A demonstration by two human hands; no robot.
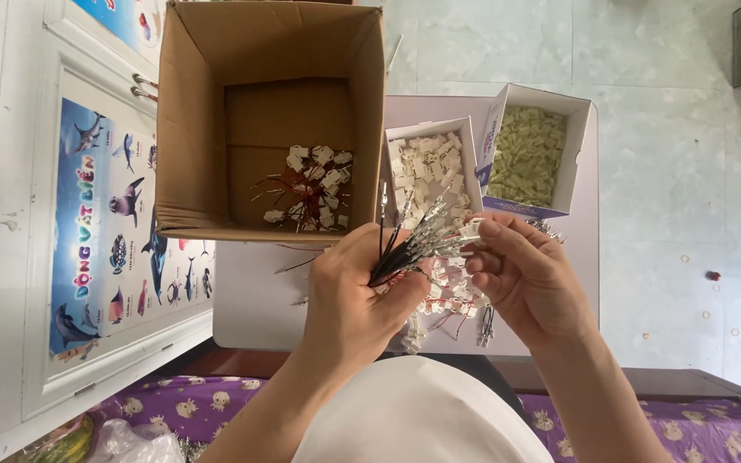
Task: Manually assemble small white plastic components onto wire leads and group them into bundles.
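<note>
Left hand point(355, 296) grips wire bundle point(413, 249); right hand point(521, 273) pinches one connector point(471, 230). Few finished pieces in carton point(190, 129); many wires remain.

- A cardboard box point(207, 129) is sitting left of two small trays point(473, 141) (side by side) on the table point(250, 300).
- Connectors point(315, 184) are lying inside the box.

Both arms bare to the elbows, no sleeves, rings or watch visible on left hand point(355, 296) or right hand point(527, 279); white garment near, possibly a shirt.
</note>
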